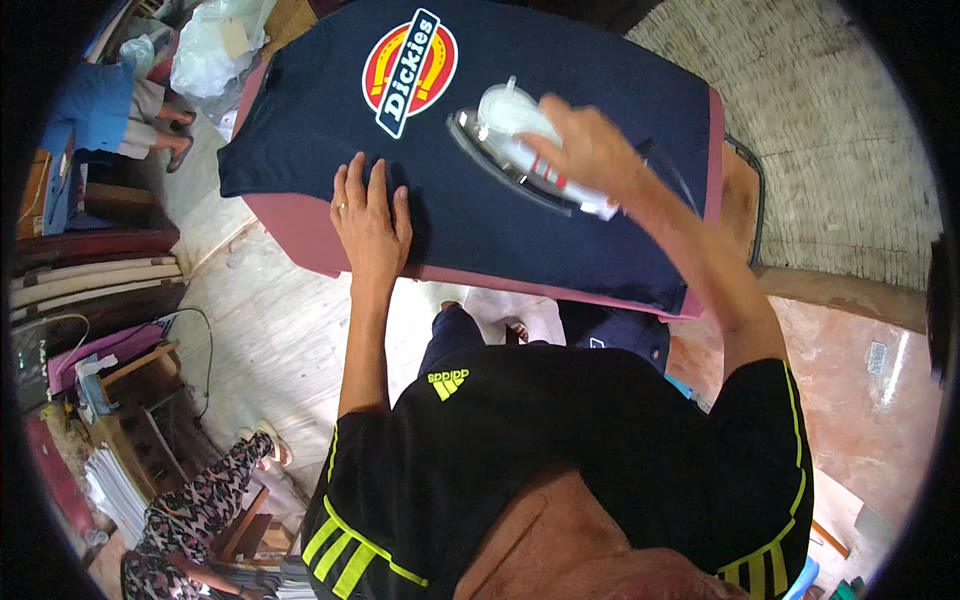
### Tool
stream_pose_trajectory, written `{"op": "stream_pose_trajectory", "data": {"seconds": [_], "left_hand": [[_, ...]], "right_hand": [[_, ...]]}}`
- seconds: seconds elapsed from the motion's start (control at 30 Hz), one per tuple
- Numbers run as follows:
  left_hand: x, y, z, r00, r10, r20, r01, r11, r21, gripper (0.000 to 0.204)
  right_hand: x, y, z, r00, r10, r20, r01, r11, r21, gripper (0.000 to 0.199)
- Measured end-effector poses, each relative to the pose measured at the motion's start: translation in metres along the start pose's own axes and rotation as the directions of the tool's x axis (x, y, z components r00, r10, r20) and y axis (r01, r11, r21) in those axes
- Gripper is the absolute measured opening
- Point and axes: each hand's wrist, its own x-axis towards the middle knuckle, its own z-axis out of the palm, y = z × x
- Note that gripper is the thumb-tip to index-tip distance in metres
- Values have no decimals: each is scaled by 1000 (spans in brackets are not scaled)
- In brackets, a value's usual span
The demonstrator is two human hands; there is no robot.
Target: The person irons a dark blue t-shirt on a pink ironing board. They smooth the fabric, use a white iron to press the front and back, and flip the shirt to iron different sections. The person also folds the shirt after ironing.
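Right hand (pixel 585 145) grips a white iron (pixel 520 150) at upper centre, resting on a navy shirt (pixel 560 220) spread over a pink board (pixel 300 235). Left hand (pixel 372 215), open and flat, pins the shirt's near edge; keeping it taut likely prevents creases.

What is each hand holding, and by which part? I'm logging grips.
The right hand grips the iron by its top handle. The left hand holds nothing; it lies flat on the shirt.
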Motion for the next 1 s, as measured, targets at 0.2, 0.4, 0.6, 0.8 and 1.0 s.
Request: {"op": "stream_pose_trajectory", "data": {"seconds": [0.2, 0.4, 0.6, 0.8, 1.0], "left_hand": [[27, -12, 17, 993, 14, 120, -14, 1000, 4, 50], [25, -15, 23, 982, -7, 191, -10, 996, 89, 56], [25, -20, 23, 986, 29, 165, -34, 999, 29, 50], [9, -33, 27, 999, -2, 43, 0, 999, 49, 45], [17, -38, 44, 996, 76, -39, -75, 997, 27, 43]], "right_hand": [[-35, -18, -2, 977, -152, 147, 167, 981, -99, 40], [40, 83, -45, 993, 118, -25, -121, 972, -201, 47], [102, 128, -90, 915, 100, -391, -260, 887, -382, 39], [78, 108, -45, 954, 29, -297, -87, 979, -182, 43], [-59, 47, -7, 985, 144, -92, -151, 986, -73, 44]]}}
